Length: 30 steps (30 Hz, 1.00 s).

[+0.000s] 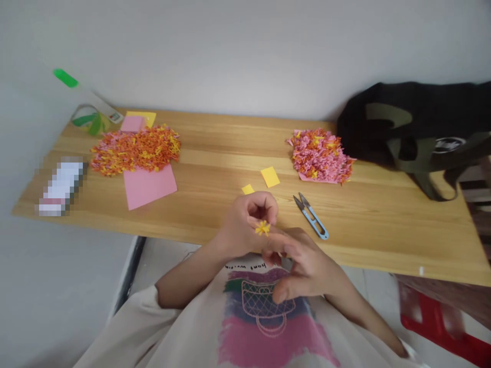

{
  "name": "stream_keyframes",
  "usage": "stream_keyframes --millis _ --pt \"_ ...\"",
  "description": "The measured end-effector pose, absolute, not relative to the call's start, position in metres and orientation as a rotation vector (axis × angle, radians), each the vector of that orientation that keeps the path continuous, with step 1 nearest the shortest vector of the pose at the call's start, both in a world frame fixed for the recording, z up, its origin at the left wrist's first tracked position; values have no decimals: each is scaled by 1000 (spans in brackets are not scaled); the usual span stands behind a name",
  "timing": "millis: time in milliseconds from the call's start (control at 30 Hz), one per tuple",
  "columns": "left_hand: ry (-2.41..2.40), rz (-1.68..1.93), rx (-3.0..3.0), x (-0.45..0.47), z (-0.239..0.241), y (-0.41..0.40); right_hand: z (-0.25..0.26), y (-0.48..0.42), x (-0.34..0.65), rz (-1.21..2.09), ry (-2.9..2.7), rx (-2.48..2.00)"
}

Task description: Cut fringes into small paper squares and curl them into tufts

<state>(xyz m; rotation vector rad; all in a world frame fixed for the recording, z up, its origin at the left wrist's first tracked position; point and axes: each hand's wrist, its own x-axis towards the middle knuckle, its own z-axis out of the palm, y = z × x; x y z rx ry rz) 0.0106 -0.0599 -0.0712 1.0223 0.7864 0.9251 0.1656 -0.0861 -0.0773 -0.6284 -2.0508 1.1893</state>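
My left hand [241,222] is closed in a pinch, its fingertips curled above the front edge of the table. A small yellow paper flower [263,228] with narrow spread petals shows at its thumb and finger. Close beside it is my right hand [305,263], thumb and fingers apart, with the index finger reaching toward the flower. Blue thread snips [315,221] lie on the wood to the right, blades pointing away from me. Just beyond my left hand are a yellow paper square [270,177] and a smaller yellow piece [248,189].
A heap of orange and yellow paper flowers [136,149] lies left, beside a pink sheet [150,186]. A mostly pink heap [320,156] sits right, near a black bag [383,122]. A phone [61,186], a tape roll [90,120] and a red stool [441,322] are at the sides.
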Motion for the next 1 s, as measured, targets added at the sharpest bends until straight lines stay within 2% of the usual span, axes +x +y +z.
stream_keyframes --millis 200,333,500,867,1000 --pt "803 966 947 12 -69 -51 -69 -72 156 687 -2284 -789" --pt "908 1000 875 13 -71 -47 -72 -67 149 491 -2478 -931" --pt "1013 972 777 13 -71 -43 -64 -63 136 526 -2716 -1163" --pt "1045 948 732 13 -66 -40 -47 -64 123 621 -2735 -1435" --pt "1186 939 792 2 -76 -36 -45 -63 113 529 -2784 -1599"
